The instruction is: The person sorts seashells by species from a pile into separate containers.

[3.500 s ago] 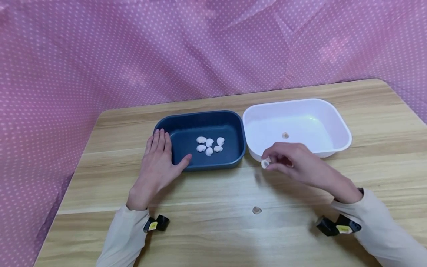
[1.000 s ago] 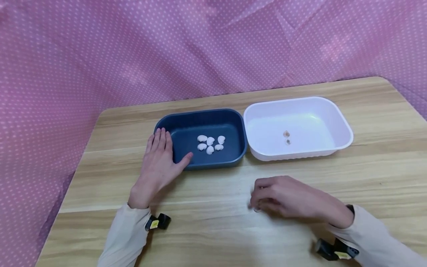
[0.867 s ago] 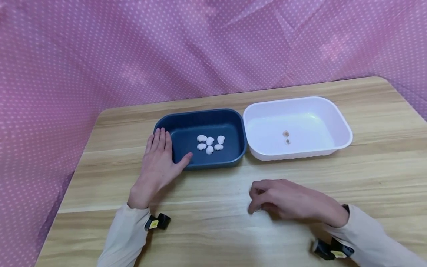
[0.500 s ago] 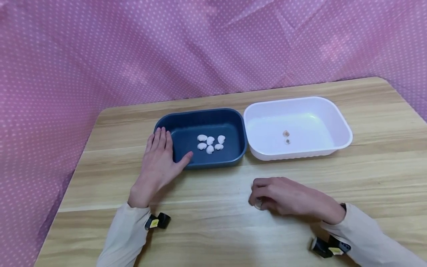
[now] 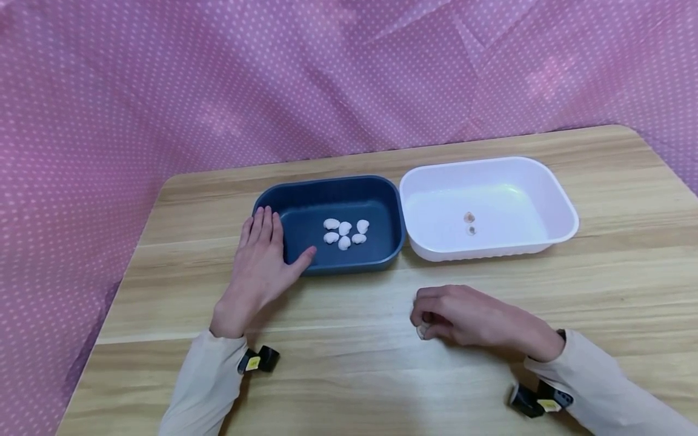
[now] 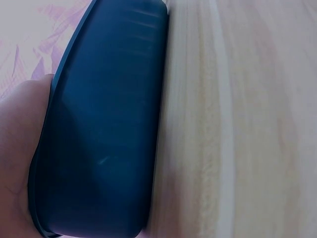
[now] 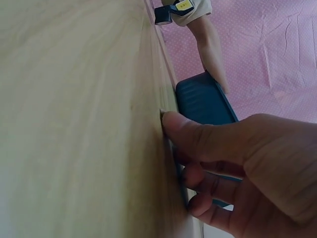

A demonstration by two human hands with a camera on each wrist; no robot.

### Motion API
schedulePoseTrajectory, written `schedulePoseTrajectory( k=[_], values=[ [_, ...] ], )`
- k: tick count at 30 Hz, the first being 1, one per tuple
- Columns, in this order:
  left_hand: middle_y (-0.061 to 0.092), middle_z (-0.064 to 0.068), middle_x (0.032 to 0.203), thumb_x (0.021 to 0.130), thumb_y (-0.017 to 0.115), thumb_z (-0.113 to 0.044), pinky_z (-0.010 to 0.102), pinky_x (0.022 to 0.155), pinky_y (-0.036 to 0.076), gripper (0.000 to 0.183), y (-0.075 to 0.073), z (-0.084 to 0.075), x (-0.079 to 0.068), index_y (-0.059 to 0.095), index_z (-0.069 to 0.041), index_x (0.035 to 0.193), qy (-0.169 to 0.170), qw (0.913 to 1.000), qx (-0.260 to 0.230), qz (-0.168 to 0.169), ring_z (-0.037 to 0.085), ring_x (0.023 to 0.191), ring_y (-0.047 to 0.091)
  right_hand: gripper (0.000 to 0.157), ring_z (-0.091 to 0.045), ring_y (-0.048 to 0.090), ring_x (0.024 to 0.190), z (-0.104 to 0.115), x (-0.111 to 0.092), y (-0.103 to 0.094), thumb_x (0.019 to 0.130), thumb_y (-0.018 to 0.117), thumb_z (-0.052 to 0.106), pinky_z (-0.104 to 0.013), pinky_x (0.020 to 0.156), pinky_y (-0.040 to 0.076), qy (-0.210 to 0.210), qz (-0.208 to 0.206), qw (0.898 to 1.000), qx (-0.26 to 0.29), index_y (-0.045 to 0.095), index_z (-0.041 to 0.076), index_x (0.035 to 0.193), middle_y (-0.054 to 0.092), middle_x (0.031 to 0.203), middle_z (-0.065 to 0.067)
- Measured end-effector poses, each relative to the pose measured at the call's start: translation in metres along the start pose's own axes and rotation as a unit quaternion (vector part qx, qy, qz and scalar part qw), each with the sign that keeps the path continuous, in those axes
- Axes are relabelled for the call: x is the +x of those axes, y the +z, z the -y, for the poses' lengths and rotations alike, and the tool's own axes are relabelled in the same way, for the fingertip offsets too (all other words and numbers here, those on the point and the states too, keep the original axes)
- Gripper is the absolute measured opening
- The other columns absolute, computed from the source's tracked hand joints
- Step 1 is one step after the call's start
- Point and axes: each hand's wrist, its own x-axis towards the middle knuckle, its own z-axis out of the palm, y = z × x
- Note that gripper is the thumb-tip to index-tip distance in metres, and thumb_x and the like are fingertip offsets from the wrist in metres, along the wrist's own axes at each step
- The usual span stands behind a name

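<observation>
My left hand (image 5: 259,266) lies with straight fingers over the left end of a dark blue basin (image 5: 349,266), its thumb reaching across the near rim. Inside that basin, several white seashells (image 5: 345,228) sit in a loose cluster. Low over the table in front of the white basin (image 5: 496,250), my right hand (image 5: 463,316) pinches a small seashell (image 5: 421,331) between thumb and fingers; most of it is hidden. Two small brownish shells (image 5: 469,217) rest on the white basin's floor. In the right wrist view the thumb (image 7: 185,130) is right at the tabletop.
Both basins stand side by side near the back of the wooden table (image 5: 349,375). Behind it hangs a pink dotted cloth (image 5: 305,79). Each wrist carries a small black camera (image 5: 526,399).
My right hand has gone from the white basin's near rim down to the table and pinched the shell lying there. A second shell now lies in the white basin. The left hand stays put.
</observation>
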Motion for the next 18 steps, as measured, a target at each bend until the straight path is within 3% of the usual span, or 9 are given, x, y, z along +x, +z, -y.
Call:
schedulePoseTrajectory(
  k=[8, 13, 18],
  values=[
    [0.005, 0.027, 0.158, 0.091, 0.035, -0.069, 0.048, 0.118, -0.005, 0.101, -0.003, -0.001, 0.000, 0.013, 0.011, 0.149, -0.001, 1.0000, -0.003, 0.002, 0.037, 0.147, -0.002, 0.005, 0.002, 0.052, 0.078, 0.002, -0.002, -0.012, 0.090, 0.069, 0.020, -0.021, 0.071, 0.050, 0.020, 0.000, 1.000, 0.006, 0.066, 0.022, 0.094, 0.057, 0.090, 0.016],
    [0.006, 0.027, 0.158, 0.091, 0.034, -0.070, 0.047, 0.118, -0.005, 0.101, -0.003, -0.002, 0.001, 0.013, 0.010, 0.149, 0.000, 1.0000, -0.005, 0.002, 0.037, 0.147, -0.002, 0.014, 0.003, 0.057, 0.081, 0.000, -0.010, -0.036, 0.085, 0.072, 0.011, -0.020, 0.072, 0.052, -0.001, -0.078, 0.997, -0.015, 0.069, 0.021, 0.095, 0.061, 0.092, 0.017],
    [0.007, 0.027, 0.157, 0.091, 0.034, -0.069, 0.048, 0.118, -0.005, 0.101, -0.003, -0.001, -0.001, 0.014, 0.011, 0.149, 0.000, 1.0000, -0.006, 0.004, 0.038, 0.146, -0.001, 0.026, 0.003, 0.056, 0.075, -0.009, -0.015, -0.066, 0.076, 0.078, 0.001, -0.016, 0.064, 0.049, -0.043, -0.159, 0.985, -0.049, 0.068, 0.020, 0.091, 0.061, 0.088, 0.017]
  ],
)
